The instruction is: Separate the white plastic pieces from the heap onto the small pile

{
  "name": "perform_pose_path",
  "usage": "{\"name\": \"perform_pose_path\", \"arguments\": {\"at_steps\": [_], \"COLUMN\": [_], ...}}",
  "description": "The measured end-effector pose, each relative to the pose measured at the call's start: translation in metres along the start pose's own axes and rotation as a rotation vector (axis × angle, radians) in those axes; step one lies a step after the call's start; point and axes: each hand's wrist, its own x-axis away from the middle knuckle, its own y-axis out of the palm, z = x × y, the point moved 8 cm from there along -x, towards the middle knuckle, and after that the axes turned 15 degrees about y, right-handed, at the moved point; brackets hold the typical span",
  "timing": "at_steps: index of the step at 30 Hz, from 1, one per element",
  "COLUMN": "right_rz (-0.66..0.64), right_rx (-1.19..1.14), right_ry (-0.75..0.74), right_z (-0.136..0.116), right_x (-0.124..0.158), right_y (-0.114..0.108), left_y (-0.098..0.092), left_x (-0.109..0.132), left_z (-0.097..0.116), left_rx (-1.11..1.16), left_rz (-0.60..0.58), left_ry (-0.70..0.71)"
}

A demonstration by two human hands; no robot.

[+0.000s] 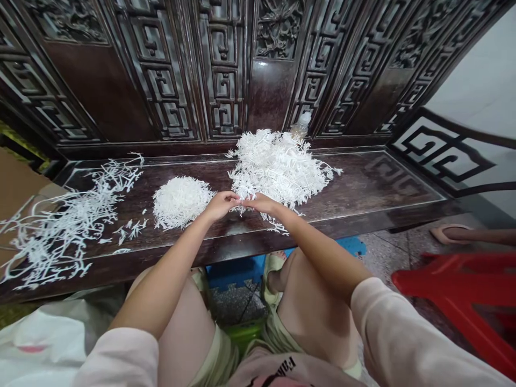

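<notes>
My left hand (222, 205) and my right hand (260, 202) meet over the front of the bench, fingers closed in a pinch. Between their fingertips is a small white branching plastic piece (245, 193), partly hidden by the fingers. Right behind my hands rises a large heap of white branching pieces (282, 161). A smaller, rounder pile of short white pieces (181, 201) lies to the left of my left hand. Farther left spreads a tangle of long white branched strips (76, 220), with a few loose bits (133, 230) beside it.
The dark wooden bench (363, 188) has a carved back. A small clear bottle with a white cap (301, 124) stands behind the large heap. To the right are a red plastic stool (451, 285) and another person's foot (449, 234). A white bag (48, 338) sits lower left.
</notes>
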Motion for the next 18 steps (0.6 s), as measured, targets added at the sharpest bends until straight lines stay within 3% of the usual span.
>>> {"name": "perform_pose_path", "arguments": {"at_steps": [5, 14, 18], "right_rz": [0.011, 0.018, 0.086], "right_rx": [0.006, -0.058, -0.047], "right_ry": [0.003, -0.010, 0.016], "right_z": [0.001, -0.006, -0.003], "right_x": [0.002, 0.004, 0.003], "right_y": [-0.001, -0.004, -0.010], "left_y": [0.006, 0.002, 0.000], "left_x": [-0.001, -0.002, -0.001], "left_z": [-0.009, -0.003, 0.000], "left_rx": [0.010, 0.173, 0.203], "left_rz": [-0.038, 0.079, 0.069], "left_ry": [-0.038, -0.021, -0.060]}}
